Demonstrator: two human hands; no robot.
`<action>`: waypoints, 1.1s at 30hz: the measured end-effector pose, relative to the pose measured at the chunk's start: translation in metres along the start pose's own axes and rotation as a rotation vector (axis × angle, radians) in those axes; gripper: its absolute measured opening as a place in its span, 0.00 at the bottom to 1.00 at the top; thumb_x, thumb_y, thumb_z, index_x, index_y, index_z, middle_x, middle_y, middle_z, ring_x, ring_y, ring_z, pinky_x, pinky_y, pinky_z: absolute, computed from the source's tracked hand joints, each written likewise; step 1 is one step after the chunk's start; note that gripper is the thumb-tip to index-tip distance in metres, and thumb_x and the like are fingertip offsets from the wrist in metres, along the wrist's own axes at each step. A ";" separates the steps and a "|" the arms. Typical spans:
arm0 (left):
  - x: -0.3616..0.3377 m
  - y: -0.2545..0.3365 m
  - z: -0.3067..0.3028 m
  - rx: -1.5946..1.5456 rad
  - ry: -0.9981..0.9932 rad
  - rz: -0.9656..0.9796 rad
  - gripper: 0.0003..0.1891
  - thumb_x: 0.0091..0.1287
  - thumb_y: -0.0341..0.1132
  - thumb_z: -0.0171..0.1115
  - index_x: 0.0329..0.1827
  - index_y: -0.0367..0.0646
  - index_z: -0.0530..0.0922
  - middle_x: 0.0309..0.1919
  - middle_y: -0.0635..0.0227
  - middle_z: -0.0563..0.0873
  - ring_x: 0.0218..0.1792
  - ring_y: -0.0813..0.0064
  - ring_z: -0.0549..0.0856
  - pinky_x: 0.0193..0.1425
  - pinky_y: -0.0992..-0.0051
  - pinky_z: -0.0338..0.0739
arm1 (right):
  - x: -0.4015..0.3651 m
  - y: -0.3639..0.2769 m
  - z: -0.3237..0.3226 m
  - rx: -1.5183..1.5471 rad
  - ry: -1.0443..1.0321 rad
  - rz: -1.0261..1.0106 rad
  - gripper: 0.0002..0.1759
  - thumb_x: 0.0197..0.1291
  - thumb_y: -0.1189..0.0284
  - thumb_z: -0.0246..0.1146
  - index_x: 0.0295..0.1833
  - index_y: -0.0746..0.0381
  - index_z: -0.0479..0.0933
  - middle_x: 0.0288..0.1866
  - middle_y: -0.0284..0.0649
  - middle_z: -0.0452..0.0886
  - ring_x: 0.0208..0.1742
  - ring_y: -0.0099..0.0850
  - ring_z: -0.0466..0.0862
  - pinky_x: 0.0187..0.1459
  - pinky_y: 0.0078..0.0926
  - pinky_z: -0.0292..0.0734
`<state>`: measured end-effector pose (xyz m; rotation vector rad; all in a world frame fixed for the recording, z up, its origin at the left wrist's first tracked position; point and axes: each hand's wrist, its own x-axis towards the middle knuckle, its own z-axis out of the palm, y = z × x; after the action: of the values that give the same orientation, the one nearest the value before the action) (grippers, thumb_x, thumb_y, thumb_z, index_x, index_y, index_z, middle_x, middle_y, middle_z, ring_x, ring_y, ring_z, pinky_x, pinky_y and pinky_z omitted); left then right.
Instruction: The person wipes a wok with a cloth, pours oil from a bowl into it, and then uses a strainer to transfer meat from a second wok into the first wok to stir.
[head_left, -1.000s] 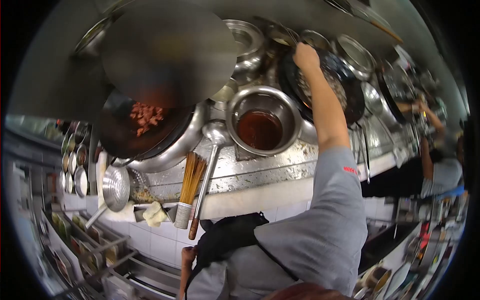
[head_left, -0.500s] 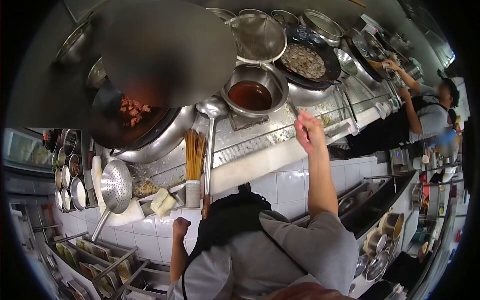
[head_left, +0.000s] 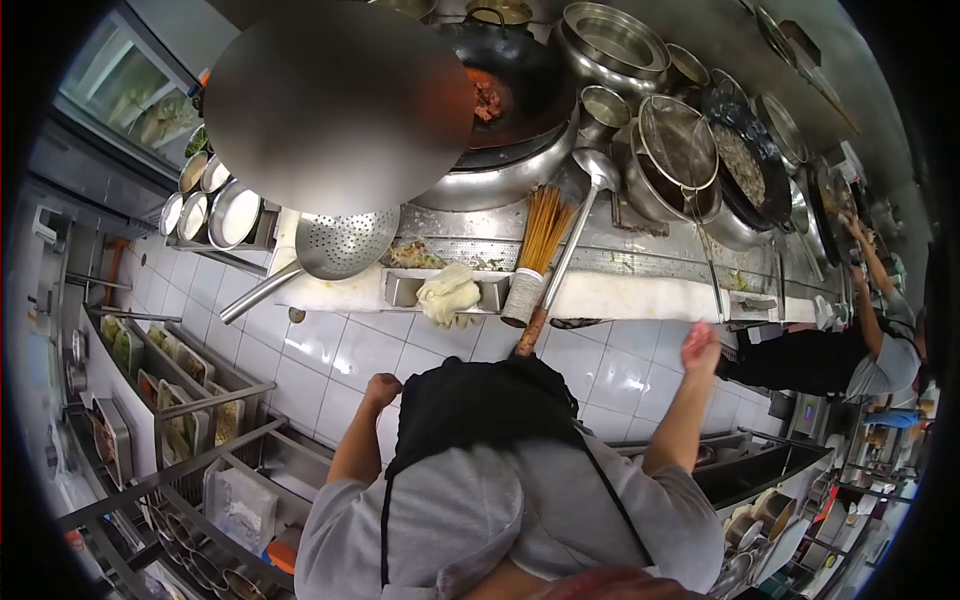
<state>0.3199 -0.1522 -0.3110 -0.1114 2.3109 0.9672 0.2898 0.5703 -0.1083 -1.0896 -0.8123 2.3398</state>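
My left hand (head_left: 382, 390) is closed in a loose fist below the counter's front edge, with nothing visible in it. My right hand (head_left: 700, 348) is slightly blurred, its fingers loosely apart. It is just below the handle end of a round mesh strainer (head_left: 680, 145), not visibly gripping it. The strainer lies across a steel bowl (head_left: 648, 198) of dark liquid. A long-handled ladle (head_left: 578, 225) leans over the counter edge beside a bamboo wok brush (head_left: 545, 228) in a holder. Red-brown meat pieces (head_left: 487, 97) lie in a black wok (head_left: 535, 75), partly hidden by the grey blur.
A perforated skimmer (head_left: 348, 245) and a crumpled cloth (head_left: 450, 293) lie at the counter's front left. Bowls of seasonings (head_left: 235, 215) stand farther left. A second wok (head_left: 745, 170) holds bubbling contents. To the right, a co-worker (head_left: 880, 360) reaches over another wok.
My view has swung left. My right hand has drawn back from the stove toward the counter edge. The strainer now covers more of the bowl. My left hand stays low and closed.
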 end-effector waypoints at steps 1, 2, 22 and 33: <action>-0.012 0.014 -0.007 -0.144 0.028 -0.119 0.08 0.54 0.33 0.63 0.31 0.39 0.85 0.28 0.61 0.87 0.32 0.65 0.86 0.41 0.69 0.81 | 0.026 0.023 -0.046 0.008 -0.014 0.019 0.18 0.71 0.53 0.52 0.40 0.56 0.76 0.33 0.37 0.82 0.24 0.28 0.79 0.25 0.20 0.80; -0.024 0.030 -0.012 -0.292 0.055 -0.240 0.08 0.53 0.32 0.63 0.31 0.37 0.85 0.26 0.62 0.87 0.30 0.68 0.86 0.40 0.70 0.81 | 0.021 0.054 -0.062 -0.128 -0.217 0.105 0.16 0.69 0.60 0.53 0.27 0.53 0.69 0.24 0.33 0.76 0.22 0.29 0.77 0.22 0.26 0.76; -0.024 0.362 -0.124 0.726 0.486 0.500 0.38 0.49 0.47 0.74 0.62 0.37 0.71 0.55 0.50 0.78 0.56 0.52 0.75 0.62 0.53 0.66 | -0.002 0.399 0.078 -0.128 -0.293 0.571 0.22 0.70 0.54 0.47 0.56 0.59 0.72 0.48 0.42 0.80 0.48 0.42 0.81 0.48 0.43 0.79; 0.015 0.331 -0.159 0.092 0.032 0.559 0.33 0.55 0.42 0.71 0.61 0.35 0.70 0.45 0.54 0.83 0.48 0.60 0.83 0.52 0.63 0.78 | -0.077 0.344 0.061 -0.190 -0.215 0.507 0.26 0.70 0.48 0.45 0.54 0.59 0.73 0.45 0.43 0.81 0.46 0.41 0.83 0.43 0.39 0.81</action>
<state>0.1263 -0.0150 -0.0302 0.5898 2.4608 1.1194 0.2416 0.2521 -0.2638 -1.2534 -0.9367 2.8891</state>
